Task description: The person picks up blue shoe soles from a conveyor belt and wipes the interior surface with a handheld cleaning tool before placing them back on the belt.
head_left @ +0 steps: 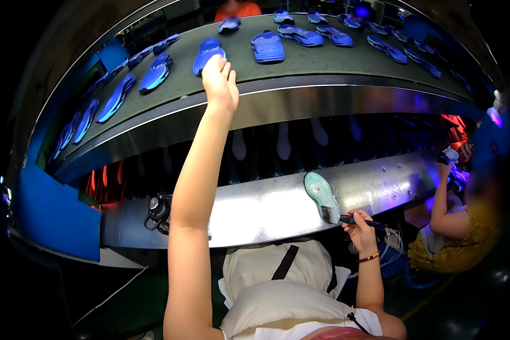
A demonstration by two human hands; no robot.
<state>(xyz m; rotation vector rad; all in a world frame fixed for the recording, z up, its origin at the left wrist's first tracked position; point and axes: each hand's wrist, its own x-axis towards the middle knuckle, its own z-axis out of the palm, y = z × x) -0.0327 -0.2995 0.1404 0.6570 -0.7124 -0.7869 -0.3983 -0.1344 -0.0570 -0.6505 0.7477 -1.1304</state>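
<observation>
1. The pale green sole (321,191) lies on the metal bench (255,212), slanted, one end away from the person and the other near the front edge. It seems placed flat so that its whole upper face is within reach of the bristles.
2. The brush (346,218) meets the near end of this sole, its dark, white-tipped bristles overlapping the surface. Its black handle points off to the right, which probably leaves the sole's face in view.
3. The right hand (359,228) is closed around that handle, thumb and fingers pinched near the bristle end, likely for finer control. It is just beside the sole, to the right of its near end; no finger appears to touch the sole.
4. The left hand (220,82) is well apart from the green sole, beyond it and to its left, at the end of an outstretched arm. Its fingers are mostly extended over the near part of a blue sole (208,52); whether they grip it or only touch it, I cannot tell.
5. That blue sole rests on the raised dark green belt (345,62), among other blue soles (267,46) spaced apart, perhaps so each can be picked up singly.
6. Farther out, a black bottle (157,212) stands left on the bench, and a co-worker in yellow (456,241) sits at the right.
</observation>
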